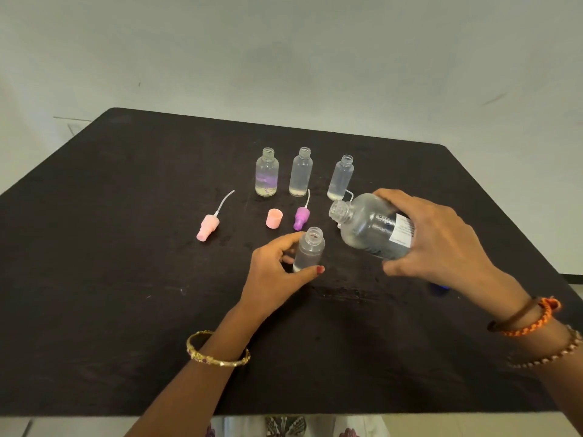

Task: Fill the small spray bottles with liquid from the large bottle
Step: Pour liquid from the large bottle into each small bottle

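The left hand (277,266) has its fingers curled round a small clear plastic spray bottle with no top (309,249), standing near the middle of the black worktop (110,279). The right hand (438,238) grips the big clear plastic bottle with a white label (370,228), tipped over with its open mouth just beside and above the small one. The pour looks about to start, so the big bottle's mouth must line up right over the little opening, then tip slowly so nothing spills.
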